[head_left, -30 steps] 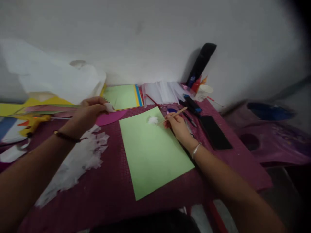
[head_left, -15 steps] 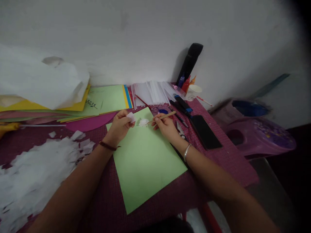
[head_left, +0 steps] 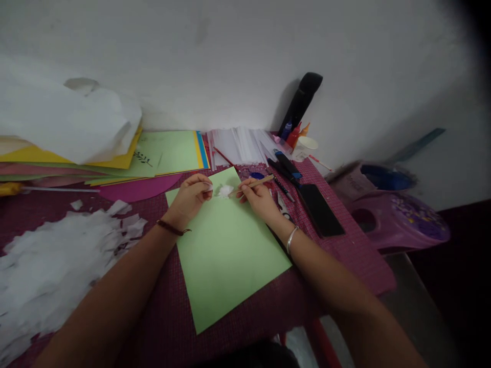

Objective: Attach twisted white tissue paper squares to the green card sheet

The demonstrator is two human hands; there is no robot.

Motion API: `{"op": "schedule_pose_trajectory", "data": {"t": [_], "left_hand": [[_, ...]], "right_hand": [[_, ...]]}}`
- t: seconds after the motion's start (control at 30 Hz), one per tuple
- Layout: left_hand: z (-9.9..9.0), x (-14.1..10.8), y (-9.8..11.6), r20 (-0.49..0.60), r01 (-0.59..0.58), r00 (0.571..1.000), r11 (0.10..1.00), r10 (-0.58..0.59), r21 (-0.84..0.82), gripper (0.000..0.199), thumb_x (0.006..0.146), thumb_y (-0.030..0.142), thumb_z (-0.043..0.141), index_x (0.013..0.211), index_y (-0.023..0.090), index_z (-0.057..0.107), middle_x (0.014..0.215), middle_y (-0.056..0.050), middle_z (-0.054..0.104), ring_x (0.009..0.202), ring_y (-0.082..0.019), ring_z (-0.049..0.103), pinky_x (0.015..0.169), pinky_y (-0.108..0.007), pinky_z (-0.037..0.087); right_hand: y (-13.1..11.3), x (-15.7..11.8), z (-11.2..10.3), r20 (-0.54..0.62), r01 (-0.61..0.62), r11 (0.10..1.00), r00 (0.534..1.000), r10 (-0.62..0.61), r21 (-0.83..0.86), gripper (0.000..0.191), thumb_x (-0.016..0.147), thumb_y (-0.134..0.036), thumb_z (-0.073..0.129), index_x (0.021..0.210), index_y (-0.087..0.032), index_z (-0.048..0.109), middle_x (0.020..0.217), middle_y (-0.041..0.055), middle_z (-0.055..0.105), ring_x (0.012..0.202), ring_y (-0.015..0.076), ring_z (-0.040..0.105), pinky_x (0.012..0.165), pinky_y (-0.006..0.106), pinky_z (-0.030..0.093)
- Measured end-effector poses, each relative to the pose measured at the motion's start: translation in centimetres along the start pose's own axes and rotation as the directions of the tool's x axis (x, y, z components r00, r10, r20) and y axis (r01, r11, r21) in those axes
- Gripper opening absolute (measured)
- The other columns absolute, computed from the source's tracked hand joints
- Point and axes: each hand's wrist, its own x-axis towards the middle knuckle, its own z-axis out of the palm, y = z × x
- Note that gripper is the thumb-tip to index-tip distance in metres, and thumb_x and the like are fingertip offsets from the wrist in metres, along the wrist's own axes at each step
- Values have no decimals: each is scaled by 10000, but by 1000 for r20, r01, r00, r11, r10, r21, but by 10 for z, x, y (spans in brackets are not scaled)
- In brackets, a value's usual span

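A light green sheet (head_left: 230,255) lies at an angle on the purple woven table cover. Near its top edge sits a small clump of white paper (head_left: 225,191). My left hand (head_left: 192,197) is closed, pinching a small white paper piece (head_left: 209,187) just left of the clump. On the right, my right hand (head_left: 258,197) holds a thin wooden stick (head_left: 263,181) between thumb and fingers, its lower tip beside the clump. A large heap of torn white paper (head_left: 57,266) spreads to the left of my left forearm.
Coloured sheets (head_left: 172,153) and a large white paper (head_left: 65,117) lie at the back left. Right of the sheet are a black phone-like slab (head_left: 321,209), a pen (head_left: 284,188), a white cup (head_left: 306,145) and paint bottles (head_left: 293,137). A pink stool (head_left: 399,220) stands beyond the table.
The small paper piece in my left hand has turned and shows less of its face. My right hand and the stick have shifted slightly left. The whole view has moved a little.
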Motion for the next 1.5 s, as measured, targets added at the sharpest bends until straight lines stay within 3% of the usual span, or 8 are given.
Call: {"op": "schedule_pose_trajectory", "data": {"t": [0.4, 0.6, 0.73, 0.87, 1.03, 1.23, 1.37, 1.5], "left_hand": [[1, 2, -4, 38, -37, 999, 999, 36, 29, 85, 635, 146, 658, 636, 167, 575, 673, 14, 562, 645, -90, 519, 625, -225, 426], [5, -2, -5, 152, -196, 979, 819, 134, 540, 96, 699, 231, 631, 627, 172, 609, 698, 3, 555, 664, -117, 491, 608, -241, 372], [10, 0, -9, 115, -152, 988, 686, 99, 712, 58, 695, 180, 584, 651, 176, 621, 628, 12, 560, 593, -120, 480, 546, -234, 335], [13, 2, -11, 73, -115, 993, 686, 89, 719, 88, 712, 189, 561, 647, 173, 619, 615, 9, 561, 568, -116, 469, 517, -229, 323], [11, 2, -9, 59, -111, 994, 726, 97, 679, 105, 720, 217, 586, 623, 180, 596, 573, 28, 513, 524, -99, 416, 483, -218, 296], [4, 7, -4, 24, -41, 999, 762, 34, 646, 101, 727, 244, 612, 650, 179, 613, 570, 23, 532, 504, -95, 441, 488, -222, 316], [2, 4, 13, 153, -73, 988, 774, -31, 629, 149, 737, 278, 630, 626, 178, 631, 536, 24, 509, 489, -86, 415, 481, -219, 303], [10, 0, 19, 341, -75, 919, 759, -200, 646, 154, 755, 311, 633, 821, 178, 674, 638, 12, 580, 539, -95, 471, 516, -224, 359]], "right_hand": [[6, 6, 4, 54, -6, 1000, 999, 5, 19, 121, 838, -327, 541, 841, -217, 590, 799, 12, 654, 768, 151, 646, 628, 267, 515], [6, 6, 6, 36, -9, 1000, 999, 9, -13, 128, 842, -325, 536, 849, -212, 595, 817, 29, 671, 774, 167, 656, 631, 289, 520], [3, 7, 3, -56, -23, 999, 998, 26, 37, 134, 829, -343, 554, 841, -212, 584, 755, 21, 662, 696, 167, 645, 626, 305, 520], [0, 5, -1, -161, -9, 993, 987, 28, 119, 136, 820, -352, 552, 806, -217, 559, 664, -7, 622, 602, 143, 611, 581, 279, 501], [1, 4, 0, -54, -38, 998, 998, 40, 51, 134, 810, -342, 557, 784, -211, 559, 664, -8, 619, 591, 126, 606, 572, 260, 498], [1, 6, -1, -98, -23, 1000, 995, 23, -2, 137, 847, -342, 513, 829, -212, 552, 722, 9, 628, 641, 141, 615, 570, 270, 499], [2, 7, -1, -89, -29, 1000, 996, 29, -7, 111, 857, -307, 493, 832, -209, 538, 727, 15, 633, 651, 147, 618, 560, 269, 497], [4, 10, -1, -82, -26, 1000, 996, 25, -13, 101, 854, -282, 486, 828, -198, 535, 714, 13, 615, 648, 150, 622, 544, 265, 498]]}}
